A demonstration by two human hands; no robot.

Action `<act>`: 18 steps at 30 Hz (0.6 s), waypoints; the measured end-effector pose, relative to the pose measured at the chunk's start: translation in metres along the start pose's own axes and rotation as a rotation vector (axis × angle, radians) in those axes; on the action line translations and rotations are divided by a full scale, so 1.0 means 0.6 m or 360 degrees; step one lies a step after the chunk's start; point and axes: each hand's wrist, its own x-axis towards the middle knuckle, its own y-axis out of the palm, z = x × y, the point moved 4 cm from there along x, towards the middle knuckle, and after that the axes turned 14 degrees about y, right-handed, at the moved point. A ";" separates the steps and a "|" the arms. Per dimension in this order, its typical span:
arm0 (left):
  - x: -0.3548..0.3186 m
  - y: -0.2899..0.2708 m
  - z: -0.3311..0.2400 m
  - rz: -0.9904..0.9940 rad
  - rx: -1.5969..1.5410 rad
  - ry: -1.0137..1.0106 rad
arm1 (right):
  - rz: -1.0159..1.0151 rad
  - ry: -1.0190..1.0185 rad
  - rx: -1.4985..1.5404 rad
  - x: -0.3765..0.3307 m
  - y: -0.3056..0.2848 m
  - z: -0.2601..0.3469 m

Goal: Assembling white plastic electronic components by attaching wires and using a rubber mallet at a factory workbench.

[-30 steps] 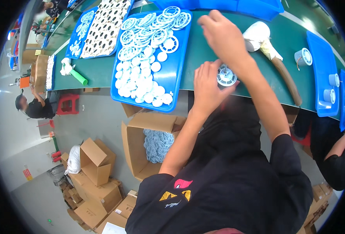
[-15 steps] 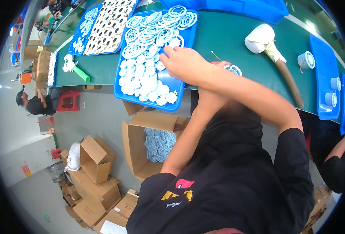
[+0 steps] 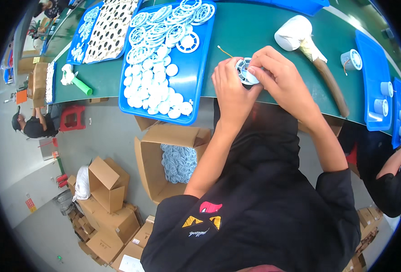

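Seen from the head camera, both hands meet over the green tabletop, near its front edge. The left hand and the right hand together grip a small white spoked wheel between their fingertips. Just left lies a blue tray of white discs and rings; to the right, a white-headed mallet.

On my feed I see white discs filling a blue tray on a green tabletop, beside a white-headed, brown-handled mallet and a black sleeve.
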 end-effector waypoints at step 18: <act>-0.003 -0.003 -0.002 0.0008 -0.0073 -0.0038 | -0.0450 0.0076 0.0008 0.005 0.020 0.003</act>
